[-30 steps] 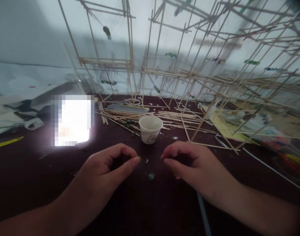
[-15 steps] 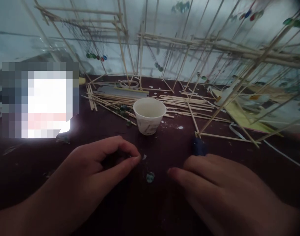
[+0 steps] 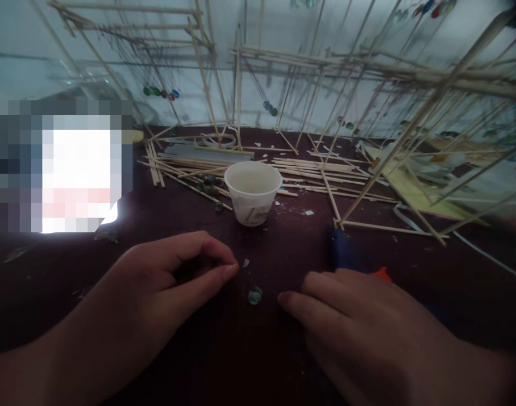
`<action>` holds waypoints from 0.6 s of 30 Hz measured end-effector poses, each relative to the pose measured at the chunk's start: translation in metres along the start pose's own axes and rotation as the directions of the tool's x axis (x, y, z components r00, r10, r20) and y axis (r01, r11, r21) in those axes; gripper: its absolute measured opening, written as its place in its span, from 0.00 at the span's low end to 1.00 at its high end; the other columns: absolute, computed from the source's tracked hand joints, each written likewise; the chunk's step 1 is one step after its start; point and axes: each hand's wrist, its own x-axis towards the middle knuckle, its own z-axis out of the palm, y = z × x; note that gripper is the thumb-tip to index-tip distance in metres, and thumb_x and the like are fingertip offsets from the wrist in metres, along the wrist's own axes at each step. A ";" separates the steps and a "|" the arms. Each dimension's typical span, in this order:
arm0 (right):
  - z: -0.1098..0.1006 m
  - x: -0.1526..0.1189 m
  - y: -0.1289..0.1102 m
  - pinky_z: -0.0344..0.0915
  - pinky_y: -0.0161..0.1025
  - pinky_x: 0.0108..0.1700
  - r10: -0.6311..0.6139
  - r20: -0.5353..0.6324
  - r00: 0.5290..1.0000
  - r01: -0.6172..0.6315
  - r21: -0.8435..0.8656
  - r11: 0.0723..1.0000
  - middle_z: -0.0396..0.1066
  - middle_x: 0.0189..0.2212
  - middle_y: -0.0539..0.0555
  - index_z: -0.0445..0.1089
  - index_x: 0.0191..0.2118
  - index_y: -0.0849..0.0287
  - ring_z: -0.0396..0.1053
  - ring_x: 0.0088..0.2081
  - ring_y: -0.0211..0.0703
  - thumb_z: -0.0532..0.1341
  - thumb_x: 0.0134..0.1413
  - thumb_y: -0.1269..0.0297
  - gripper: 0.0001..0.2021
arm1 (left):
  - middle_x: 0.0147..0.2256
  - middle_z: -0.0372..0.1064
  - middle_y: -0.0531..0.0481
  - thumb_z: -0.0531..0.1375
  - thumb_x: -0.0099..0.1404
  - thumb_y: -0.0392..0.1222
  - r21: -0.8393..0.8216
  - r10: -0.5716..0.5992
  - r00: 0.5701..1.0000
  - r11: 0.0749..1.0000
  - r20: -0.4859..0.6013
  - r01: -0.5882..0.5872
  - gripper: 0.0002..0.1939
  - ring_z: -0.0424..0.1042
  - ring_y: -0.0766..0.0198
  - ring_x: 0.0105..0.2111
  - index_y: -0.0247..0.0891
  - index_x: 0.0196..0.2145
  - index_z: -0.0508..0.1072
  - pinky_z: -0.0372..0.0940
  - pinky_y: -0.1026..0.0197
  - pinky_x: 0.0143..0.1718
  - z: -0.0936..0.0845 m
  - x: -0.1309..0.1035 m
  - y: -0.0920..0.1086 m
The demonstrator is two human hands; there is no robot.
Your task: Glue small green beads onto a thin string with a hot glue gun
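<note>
The glass marble point(image 3: 255, 296) lies on the desk point(image 3: 258, 349) between my two hands, and I judge neither clearly nearer. My left hand point(image 3: 156, 287) sits to the marble's left, its pinch slightly beyond it, so from that grip the marble lies rightward and a little toward me. My right hand point(image 3: 363, 321) is to the marble's right, one fingertip point(image 3: 285, 299) pointing at it almost level; neither hand touches it. Being roundish, it gives me no long axis to line up with.

It looks small, glassy and pale blue-green, though dim light blurs its edge.

My left grip is closed, thumb against forefinger; I can't tell whether anything fine is between them. My right fingers are curled beside a blue tool point(image 3: 343, 251), and whether they hold it is hidden. A paper cup point(image 3: 252, 197) stands upright beyond the marble.
</note>
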 end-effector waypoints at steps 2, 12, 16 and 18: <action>0.000 0.000 0.001 0.65 0.41 0.27 0.015 0.003 1.000 -0.015 0.009 1.000 0.76 0.27 0.54 0.76 0.32 0.59 0.71 0.25 0.42 0.51 0.59 0.83 0.18 | 0.28 0.80 0.64 0.69 0.69 0.54 0.037 0.002 1.000 0.999 -0.002 -0.002 0.07 0.75 0.68 0.25 0.53 0.35 0.83 0.66 0.73 0.25 0.000 -0.001 -0.004; -0.011 0.006 -0.001 0.67 0.40 0.30 0.028 0.004 1.000 -0.028 -0.001 1.000 0.78 0.28 0.53 0.77 0.33 0.61 0.73 0.27 0.42 0.50 0.58 0.83 0.20 | 0.30 0.80 0.66 0.67 0.72 0.52 0.156 0.108 0.994 0.982 0.013 -0.109 0.05 0.76 0.69 0.26 0.54 0.38 0.80 0.67 0.73 0.26 -0.005 -0.002 -0.010; -0.010 0.006 -0.001 0.66 0.40 0.28 0.027 0.000 1.000 -0.027 0.001 1.000 0.78 0.28 0.52 0.78 0.33 0.62 0.73 0.26 0.42 0.49 0.58 0.83 0.20 | 0.30 0.79 0.67 0.67 0.72 0.50 0.185 0.128 0.991 0.974 0.030 -0.131 0.03 0.76 0.70 0.26 0.53 0.39 0.79 0.66 0.73 0.25 -0.005 -0.003 -0.010; -0.008 0.005 0.000 0.65 0.40 0.27 0.029 -0.009 1.000 -0.029 0.000 1.000 0.78 0.28 0.52 0.79 0.33 0.62 0.72 0.25 0.41 0.50 0.58 0.83 0.20 | 0.30 0.79 0.68 0.67 0.73 0.50 0.178 0.129 0.991 0.975 0.036 -0.133 0.03 0.76 0.71 0.26 0.53 0.39 0.79 0.65 0.74 0.25 -0.006 -0.004 -0.009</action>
